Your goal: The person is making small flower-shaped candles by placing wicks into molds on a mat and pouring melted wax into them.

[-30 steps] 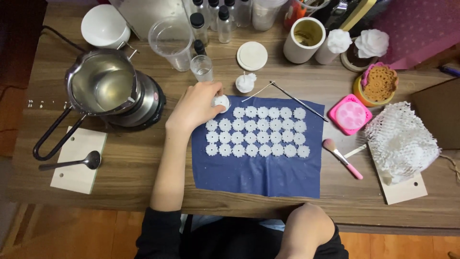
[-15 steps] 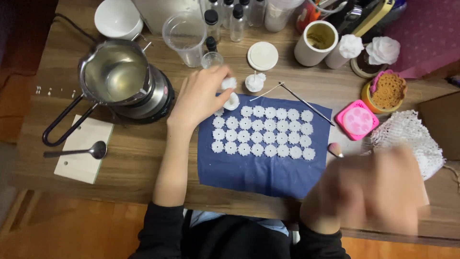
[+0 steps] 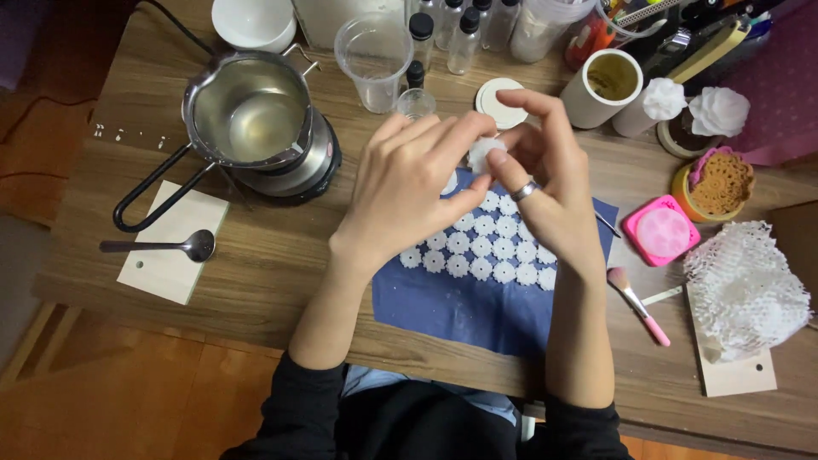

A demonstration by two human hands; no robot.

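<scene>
A blue cloth [image 3: 452, 302] lies on the wooden table [image 3: 273, 264] with several small white flower-shaped pieces [image 3: 477, 251] laid out in rows. My left hand [image 3: 409, 187] and my right hand [image 3: 545, 183] meet above the cloth's far edge. Together their fingertips pinch one small white flower piece [image 3: 482, 153]. A ring shows on a finger of my right hand. Both hands cover part of the rows.
A metal pot of clear liquid [image 3: 251, 119] sits on a burner at the left, a spoon [image 3: 162, 247] on a white card before it. Cups and bottles [image 3: 375, 51] stand behind. At the right are a pink mould [image 3: 660, 232], a pink brush [image 3: 639, 307] and white mesh [image 3: 745, 290].
My right hand has come up from the near edge to join my left hand. The left hand lifted a white piece off the cloth, and both now hold it.
</scene>
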